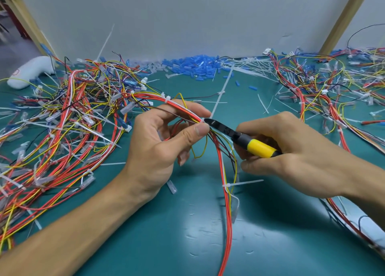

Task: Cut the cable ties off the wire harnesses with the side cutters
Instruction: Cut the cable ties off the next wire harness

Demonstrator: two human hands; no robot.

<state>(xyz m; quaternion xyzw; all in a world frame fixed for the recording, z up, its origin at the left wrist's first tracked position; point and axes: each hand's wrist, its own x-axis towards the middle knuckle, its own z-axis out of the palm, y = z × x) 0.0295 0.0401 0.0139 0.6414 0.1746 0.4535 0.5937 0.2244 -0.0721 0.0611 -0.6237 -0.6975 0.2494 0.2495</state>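
1. The green mat (pixel 187 244) carries tangled harness piles on the left (pixel 62 119) and on the right (pixel 333 92). Loose white cut ties (pixel 250 65) lie along the back.
2. One harness (pixel 179 106) is lifted between the hands. It arcs over from the left pile, then drops towards me as a red, white and yellow run.
3. My left hand (pixel 162 142) pinches that bundle between thumb and forefinger, with the other fingers curled loosely beneath.
4. My right hand (pixel 291 150) is wrapped round the yellow-handled side cutters (pixel 227 130), fingers curled tight on the grips.
5. The cutter nose touches the bundle right at the left fingertips. I read this as the cut itself, or lining up for it.
6. I cannot tell how far the jaws are parted, and the tie at the nose is hidden.
7. Next I'd want the blade on plastic only, clear of insulation and of my thumb, and then a firm squeeze.
8. Another tie (pixel 227 185) waits lower on the run.
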